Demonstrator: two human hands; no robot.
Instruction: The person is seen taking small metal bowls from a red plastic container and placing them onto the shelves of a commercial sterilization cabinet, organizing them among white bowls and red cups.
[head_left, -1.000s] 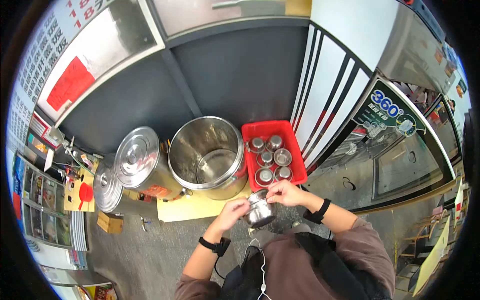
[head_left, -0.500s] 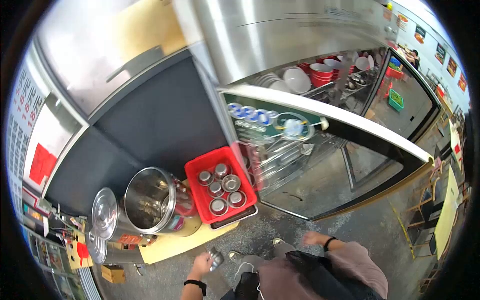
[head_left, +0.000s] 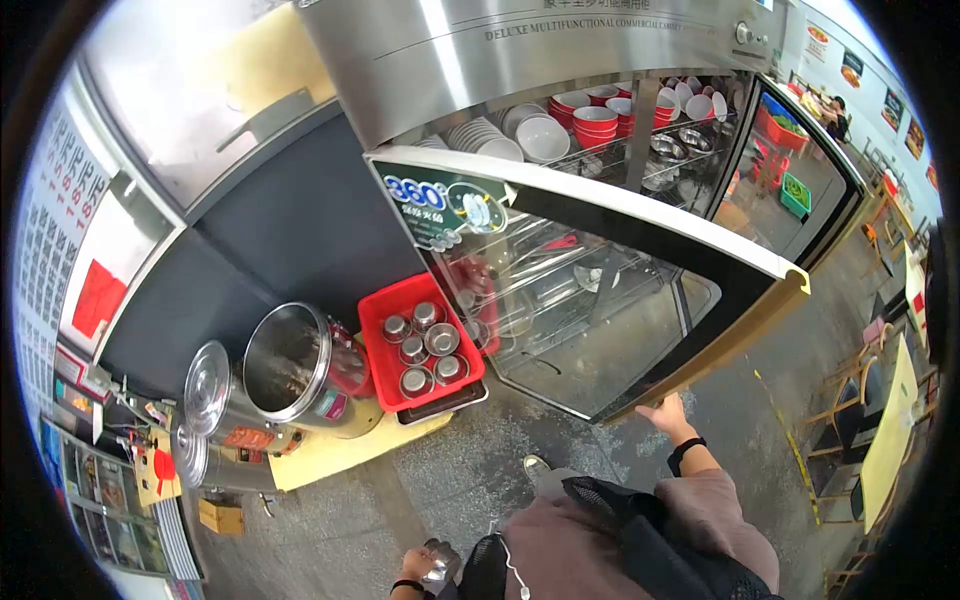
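Observation:
My left hand (head_left: 413, 563) is low in the view, closed around a small metal cup (head_left: 441, 562), whose exact shape is partly hidden by the fingers. On the other side, my right hand (head_left: 664, 414) grips the lower outer edge of the glass cabinet door (head_left: 600, 204), which stands swung open. Behind the door is the stainless steel cabinet (head_left: 600, 50). Its racks hold red and white bowls (head_left: 595, 126), stacked white dishes (head_left: 485, 138) and metal bowls (head_left: 668, 148). A red bin (head_left: 372, 345) left of the door contains several metal cups (head_left: 441, 340).
A large open steel pot (head_left: 325, 365) and a round metal lid (head_left: 207, 388) sit left of the bin, by a yellow board (head_left: 340, 458). A cardboard box (head_left: 221, 517) is on the floor. Tables (head_left: 888, 440) and chairs line the right, with a person (head_left: 834, 118) far off.
My right hand has moved up and onto the door's edge. My left hand has lowered with the metal cup. The view has shifted, bringing the cabinet door nearer.

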